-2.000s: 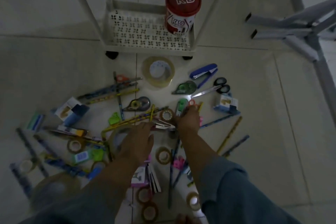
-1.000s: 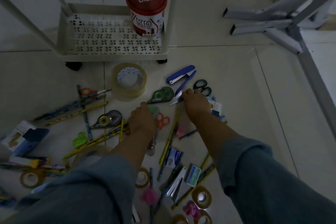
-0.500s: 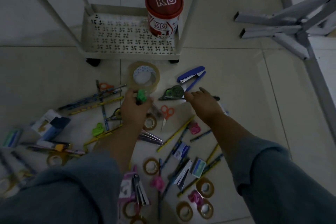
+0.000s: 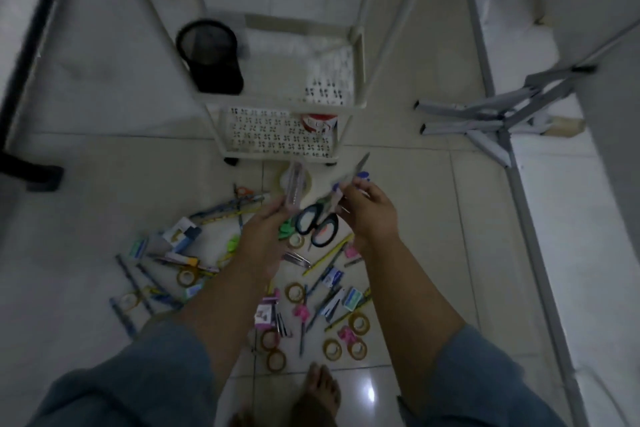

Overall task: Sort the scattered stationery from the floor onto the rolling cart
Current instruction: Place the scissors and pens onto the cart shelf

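My left hand is raised above the floor pile and grips small green-handled scissors, whose blurred blades point up toward the cart. My right hand pinches black-handled scissors by the blades, with the handles hanging between my hands. The white rolling cart stands just beyond them, with a black mesh cup on its middle shelf and a red can on the lowest one. Scattered pencils, tape rolls and staple boxes lie on the tiles below my arms.
A large clear tape roll lies by the cart's wheels, partly hidden behind the green scissors. Grey folded stand legs spread across the floor at the right. A dark furniture base sits far left. My bare foot is at the bottom.
Both hands have lifted off the floor, the left with the green scissors, the right now holding the black scissors. The view has tilted up, showing the cart's middle shelf and the black cup.
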Tool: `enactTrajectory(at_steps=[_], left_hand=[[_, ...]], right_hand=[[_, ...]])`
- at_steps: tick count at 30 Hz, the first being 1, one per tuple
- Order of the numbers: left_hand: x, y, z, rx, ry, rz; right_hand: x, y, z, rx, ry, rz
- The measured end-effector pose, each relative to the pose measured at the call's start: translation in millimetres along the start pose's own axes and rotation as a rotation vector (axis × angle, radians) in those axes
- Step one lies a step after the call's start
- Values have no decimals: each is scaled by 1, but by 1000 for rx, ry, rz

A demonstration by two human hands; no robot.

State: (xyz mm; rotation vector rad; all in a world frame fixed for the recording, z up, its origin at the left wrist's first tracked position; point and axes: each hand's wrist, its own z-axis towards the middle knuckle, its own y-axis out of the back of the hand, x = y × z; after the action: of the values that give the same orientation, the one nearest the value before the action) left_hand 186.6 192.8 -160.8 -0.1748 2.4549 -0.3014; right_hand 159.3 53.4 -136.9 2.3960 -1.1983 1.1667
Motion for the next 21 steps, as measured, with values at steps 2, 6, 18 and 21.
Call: enactTrajectory(at_steps=[2, 6, 18, 21], left_hand=[[-25, 1, -31, 19, -55, 18], [-75, -4, -88, 104, -56, 53], [-162, -51, -158, 165, -189, 104], [-174, -64, -158, 112, -314, 198]], right_hand=[[28, -6, -26, 22, -9, -20], [77, -31, -76, 95, -5, -63], [145, -91, -141, 220, 111, -217], [153, -93, -148, 364, 24, -277]])
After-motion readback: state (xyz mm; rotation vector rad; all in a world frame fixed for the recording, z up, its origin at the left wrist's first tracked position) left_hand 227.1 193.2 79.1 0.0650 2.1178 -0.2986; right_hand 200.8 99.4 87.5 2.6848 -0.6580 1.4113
